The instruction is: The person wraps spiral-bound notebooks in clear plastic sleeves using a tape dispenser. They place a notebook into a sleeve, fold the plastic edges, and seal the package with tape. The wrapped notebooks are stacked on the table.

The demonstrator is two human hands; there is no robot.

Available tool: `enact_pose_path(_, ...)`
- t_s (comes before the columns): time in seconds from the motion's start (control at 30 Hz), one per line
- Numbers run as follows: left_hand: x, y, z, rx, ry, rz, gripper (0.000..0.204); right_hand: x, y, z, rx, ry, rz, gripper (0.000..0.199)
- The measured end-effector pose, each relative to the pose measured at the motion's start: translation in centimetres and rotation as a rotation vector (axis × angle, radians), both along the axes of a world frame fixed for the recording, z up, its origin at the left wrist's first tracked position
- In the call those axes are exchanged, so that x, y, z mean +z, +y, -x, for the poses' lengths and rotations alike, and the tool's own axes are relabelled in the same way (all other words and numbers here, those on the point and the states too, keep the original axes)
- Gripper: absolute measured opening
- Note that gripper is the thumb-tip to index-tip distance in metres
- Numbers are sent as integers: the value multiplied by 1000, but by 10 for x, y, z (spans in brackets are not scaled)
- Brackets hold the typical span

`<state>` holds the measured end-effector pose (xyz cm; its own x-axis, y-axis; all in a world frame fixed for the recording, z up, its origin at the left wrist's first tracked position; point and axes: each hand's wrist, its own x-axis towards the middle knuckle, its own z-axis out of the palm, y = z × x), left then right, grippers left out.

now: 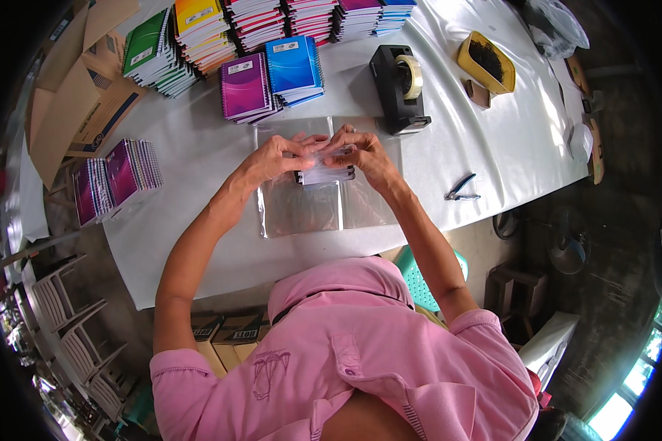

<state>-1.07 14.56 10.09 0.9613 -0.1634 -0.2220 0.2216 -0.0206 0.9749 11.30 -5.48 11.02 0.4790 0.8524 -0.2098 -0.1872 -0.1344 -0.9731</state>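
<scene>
A small stack of spiral notebooks (325, 176) with clear plastic film over it stands between my hands. My left hand (281, 156) reaches in from its left side, thumb and fingers pinched on the film at the top. Opposite it, my right hand (369, 156) is closed on the film with bent fingers. The film is thin and shiny, so its exact folds cannot be made out. Underneath lie flat clear plastic bags (299, 213) on the white-covered table (191, 268).
Stacks of spiral notebooks, including purple (243, 84) and blue (294, 65) ones, stand at the back. More purple notebooks (125, 173) are left, beside a cardboard box (99, 117). Rightward are a black tape dispenser (390, 88), yellow tray (477, 73) and blue-handled nippers (461, 189).
</scene>
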Motion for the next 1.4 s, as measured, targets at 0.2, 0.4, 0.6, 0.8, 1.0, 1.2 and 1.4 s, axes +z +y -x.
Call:
enact_pose_path(0.2,29,-20,18,-58,-292,-922,44,-3,-5,5,26,-109,-53,19)
enact_pose_path(0.4,35,-31,33,-62,-504,-1264,66,7,-23,-22,201,-759,-158,20)
enact_pose_path(0.6,37,-46,38,-20,-538,-1349,62,-14,-78,-125,-498,-430,420,29)
enact_pose_path(0.8,35,-50,37,12,-578,-1368,61,-36,-94,-152,-459,54,289,35)
enact_pose_path(1.0,35,-50,43,42,-568,-1350,60,-66,-107,-95,-670,358,-287,18)
enact_pose_path(1.2,32,-49,40,27,-607,-1365,61,-51,-113,-76,-813,-1158,915,19)
enact_pose_path(1.4,29,-48,44,-16,-592,-1387,56,32,-57,19,-466,86,220,38)
